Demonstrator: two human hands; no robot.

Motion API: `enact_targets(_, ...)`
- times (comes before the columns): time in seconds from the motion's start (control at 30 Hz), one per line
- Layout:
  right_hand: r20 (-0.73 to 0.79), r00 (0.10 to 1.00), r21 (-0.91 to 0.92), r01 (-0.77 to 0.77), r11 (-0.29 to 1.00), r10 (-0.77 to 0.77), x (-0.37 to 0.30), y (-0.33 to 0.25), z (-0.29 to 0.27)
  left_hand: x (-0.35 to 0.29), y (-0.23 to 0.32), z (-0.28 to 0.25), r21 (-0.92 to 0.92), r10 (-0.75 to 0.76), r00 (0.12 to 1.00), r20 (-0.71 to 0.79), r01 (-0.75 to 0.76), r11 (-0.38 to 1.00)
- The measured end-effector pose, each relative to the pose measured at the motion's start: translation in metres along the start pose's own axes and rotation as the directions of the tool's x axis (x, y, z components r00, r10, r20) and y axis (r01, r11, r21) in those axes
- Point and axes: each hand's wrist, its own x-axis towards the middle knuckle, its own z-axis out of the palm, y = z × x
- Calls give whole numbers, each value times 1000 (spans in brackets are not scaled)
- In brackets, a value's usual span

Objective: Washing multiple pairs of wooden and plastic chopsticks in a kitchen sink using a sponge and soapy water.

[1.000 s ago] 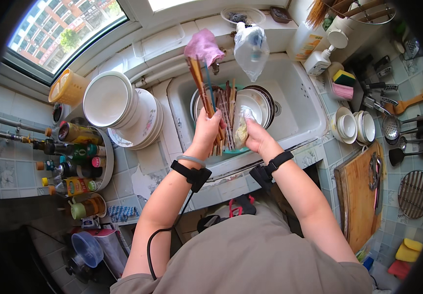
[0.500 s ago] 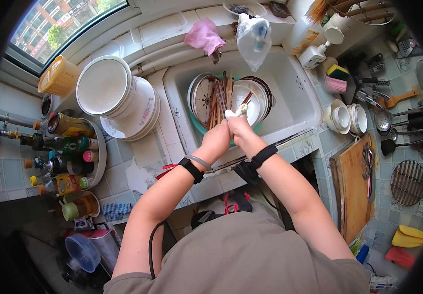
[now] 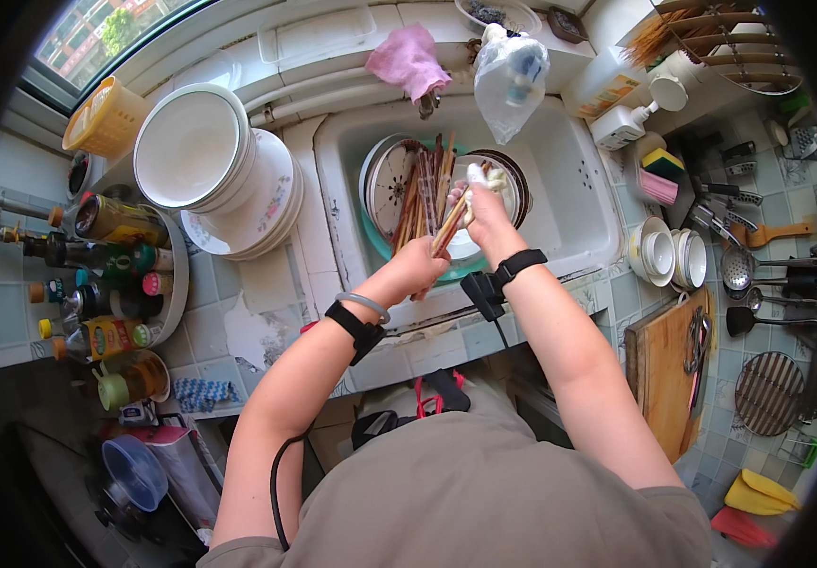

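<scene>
My left hand [image 3: 416,264] is closed round the lower ends of a few chopsticks [image 3: 450,227], which slant up to the right. Around their upper part my right hand [image 3: 490,210] is closed, pressing a whitish cloth [image 3: 477,174] to them. Both hands are over a green basin [image 3: 372,235] inside the white sink [image 3: 574,204]. More brown chopsticks [image 3: 411,206] lean in the basin, between a patterned plate [image 3: 390,180] on the left and stacked white dishes on the right, partly hidden by my right hand.
Stacked bowls [image 3: 186,147] and flowered plates [image 3: 281,194] stand left of the sink. A pink cloth [image 3: 408,62] covers the faucet, with a plastic bag [image 3: 511,85] hanging beside it. Small bowls [image 3: 657,254], a cutting board [image 3: 664,369] and hanging utensils are at the right.
My hands have drawn apart: the right moved up and right with the cloth, the left slightly down. The chopsticks between them now show. The whole view has shifted a little.
</scene>
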Motion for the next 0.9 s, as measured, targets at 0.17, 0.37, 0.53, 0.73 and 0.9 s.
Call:
enact_targets(0.17,-84,800,-556,457,694,-594,10,68,3,19,-18,14,685,471,810,-350,-122,718)
enact_targets(0.37,-198,980,53,-13,998,23,28,-12,-25,-11,-9,25,742,436,850,-295,-84,665)
enact_targets(0.53,398,917,193,-130,973,43,17,-25,-30,-18,-4,11,-596,50,990,130,38,802)
enact_targets(0.73,-96,977,-282,158,946,-191,-8,33,-1,13,-16,17,230,116,973,-201,-68,971)
enact_targets(0.9,-133,807,-488,452,747,-575,-2,50,2,-6,-6,26,718,358,867,-346,-1,696)
